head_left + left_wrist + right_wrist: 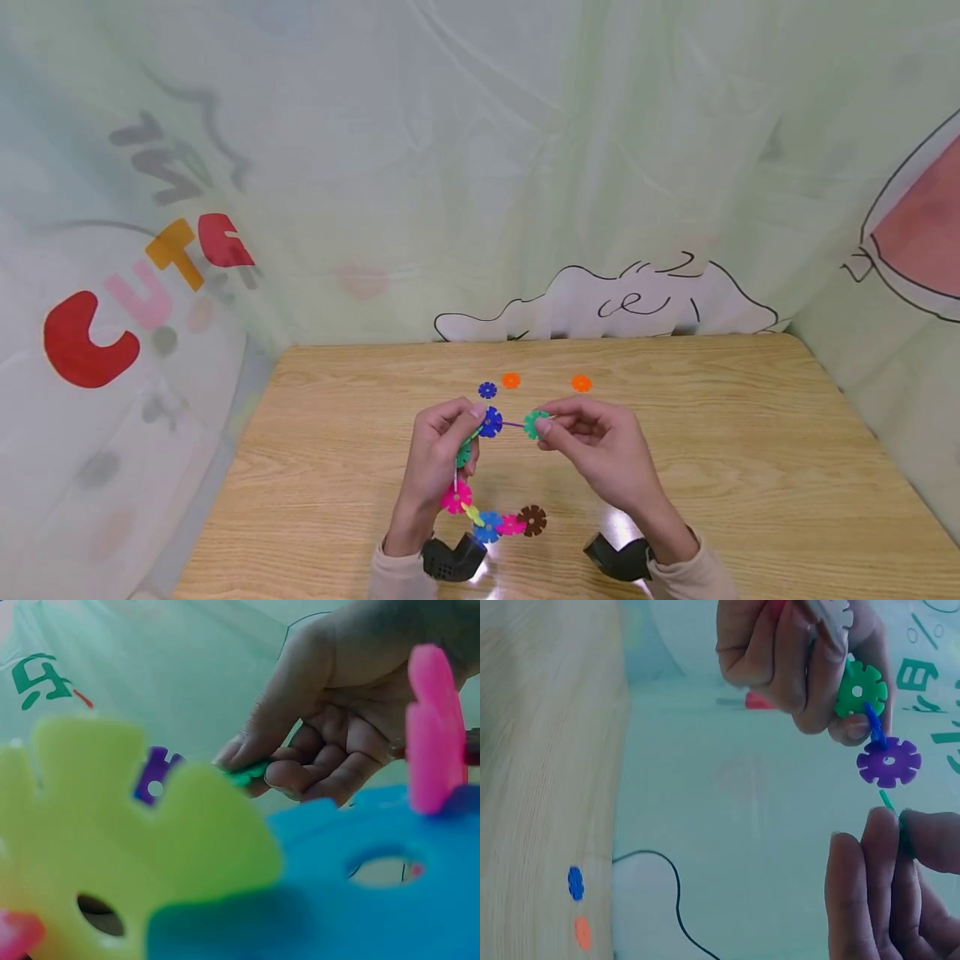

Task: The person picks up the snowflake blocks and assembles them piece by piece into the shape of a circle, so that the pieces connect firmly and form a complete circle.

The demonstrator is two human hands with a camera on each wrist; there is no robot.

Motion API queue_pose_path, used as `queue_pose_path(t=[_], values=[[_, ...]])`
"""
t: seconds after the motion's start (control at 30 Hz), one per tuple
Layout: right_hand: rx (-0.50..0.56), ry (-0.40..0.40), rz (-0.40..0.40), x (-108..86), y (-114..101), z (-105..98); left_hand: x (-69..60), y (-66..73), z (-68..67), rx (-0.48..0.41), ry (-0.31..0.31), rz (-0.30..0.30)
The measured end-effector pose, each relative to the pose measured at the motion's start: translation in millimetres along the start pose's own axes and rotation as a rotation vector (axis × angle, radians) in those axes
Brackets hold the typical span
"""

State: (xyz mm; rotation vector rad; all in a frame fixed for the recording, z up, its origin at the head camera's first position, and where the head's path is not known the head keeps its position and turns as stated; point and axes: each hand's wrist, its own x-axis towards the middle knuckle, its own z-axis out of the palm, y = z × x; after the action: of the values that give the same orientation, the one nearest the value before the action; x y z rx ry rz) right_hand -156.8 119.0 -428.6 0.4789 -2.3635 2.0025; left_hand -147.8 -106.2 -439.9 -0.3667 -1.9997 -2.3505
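Note:
My left hand [437,454] pinches a chain of notched discs near its upper end, where a blue disc [491,422] meets a purple disc [889,761] seen edge-on in the head view. From that hand the chain hangs down through a green disc [463,454], a pink disc [456,497], a yellow-green one [90,825], a light blue one [488,527], another pink one [512,524] and a brown disc [532,521]. Between thumb and fingers my right hand [600,442] pinches a separate-looking green disc [534,424] beside the purple one; whether they touch is unclear.
On the wooden table [315,467], beyond my hands, lie a blue disc [487,390] and two orange discs [511,380]. A printed cloth [480,167] hangs behind the table's far edge. Black wrist devices [454,558] sit at both wrists.

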Motion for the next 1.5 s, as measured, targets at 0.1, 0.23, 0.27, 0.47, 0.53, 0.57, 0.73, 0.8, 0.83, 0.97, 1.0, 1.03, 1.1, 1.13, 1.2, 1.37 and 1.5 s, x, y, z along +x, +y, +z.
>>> queue_pose_path(t=[0.1, 0.23, 0.27, 0.47, 0.53, 0.57, 0.73, 0.8, 0.83, 0.97, 1.0, 1.03, 1.1, 1.13, 1.2, 1.37, 1.5], values=[[0.083, 0.0, 0.025, 0.1, -1.9, 1.8, -0.8, 2.1, 1.4, -0.004, -0.003, 0.011], [0.176, -0.021, 0.049, 0.4, -3.5, 3.2, -1.8, 4.0, 3.2, -0.014, -0.002, 0.017], [0.19, -0.025, 0.05, 0.4, -3.7, 3.3, -1.9, 4.3, 3.7, -0.018, -0.001, 0.022], [0.218, -0.032, 0.038, -0.5, -3.6, 2.7, -1.8, 3.1, 6.2, -0.03, 0.029, 0.065], [0.223, -0.037, 0.033, -1.0, -3.6, 2.7, -1.8, 2.8, 6.6, -0.036, 0.036, 0.072], [0.226, -0.041, 0.028, -1.3, -3.7, 2.7, -1.8, 2.8, 6.9, -0.04, 0.038, 0.072], [0.234, -0.064, -0.003, -2.4, -4.2, 2.6, -2.3, 2.9, 8.4, -0.043, 0.028, 0.064], [0.231, -0.065, -0.005, -2.7, -4.7, 2.2, -2.7, 3.3, 9.1, -0.045, 0.024, 0.06], [0.229, -0.064, -0.004, -2.9, -5.1, 1.9, -2.9, 3.7, 9.6, -0.052, 0.02, 0.055], [0.246, -0.064, -0.005, -3.9, -7.1, 0.8, -4.1, 6.7, 11.4, -0.083, 0.007, 0.002], [0.262, -0.063, -0.008, -4.2, -7.5, 0.5, -4.3, 7.2, 11.8, -0.103, 0.003, -0.028], [0.28, -0.062, -0.012, -4.6, -7.8, 0.2, -4.2, 7.3, 12.5, -0.127, -0.002, -0.059], [0.318, -0.058, -0.022, -5.1, -8.2, -0.5, -4.1, 6.6, 13.4, -0.174, -0.014, -0.119], [0.33, -0.054, -0.023, -5.3, -8.4, -0.9, -3.9, 6.1, 14.0, -0.204, -0.016, -0.149], [0.348, -0.044, -0.024, -5.6, -9.2, -1.7, -3.7, 4.8, 15.2, -0.269, -0.022, -0.184], [0.35, -0.02, -0.025, -5.8, -10.6, -2.8, -3.8, 2.5, 17.4, -0.31, -0.016, -0.205], [0.316, -0.022, -0.027, -6.3, -10.8, -2.7, -4.7, 2.9, 19.0, -0.248, 0.001, -0.216]])
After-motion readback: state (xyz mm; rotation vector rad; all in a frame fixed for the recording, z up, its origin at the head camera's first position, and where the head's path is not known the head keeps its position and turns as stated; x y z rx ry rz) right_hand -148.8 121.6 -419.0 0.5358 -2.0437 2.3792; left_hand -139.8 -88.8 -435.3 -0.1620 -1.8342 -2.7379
